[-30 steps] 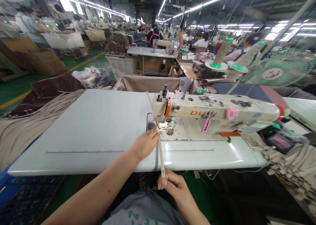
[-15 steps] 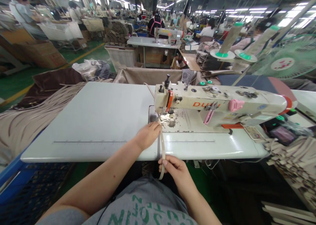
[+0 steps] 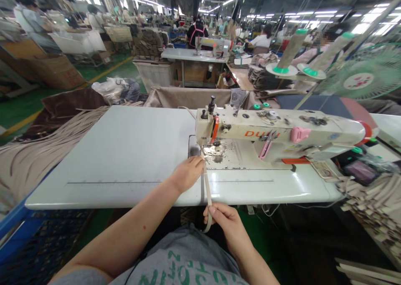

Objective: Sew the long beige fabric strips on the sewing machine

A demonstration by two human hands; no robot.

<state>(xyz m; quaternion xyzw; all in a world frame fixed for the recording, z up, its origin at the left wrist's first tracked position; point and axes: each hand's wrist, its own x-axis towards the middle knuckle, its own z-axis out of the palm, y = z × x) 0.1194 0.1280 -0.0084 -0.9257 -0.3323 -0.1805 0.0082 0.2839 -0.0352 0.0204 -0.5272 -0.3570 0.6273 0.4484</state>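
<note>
A narrow beige strap runs from under the needle of the cream sewing machine toward me, over the white table. My left hand rests on the table just left of the needle, its fingers curled against the strap. At the table's front edge my right hand pinches the strap's near end, which hangs in a small loop below.
A heap of beige strips lies at the table's left, and more pieces are stacked at right. Two thread cones and a green fan stand behind the machine. Other people work at tables farther back.
The camera tilted down a little. My right hand moved slightly toward the table edge, and the strap's near end now hangs in a loop; my left hand has hardly shifted.
</note>
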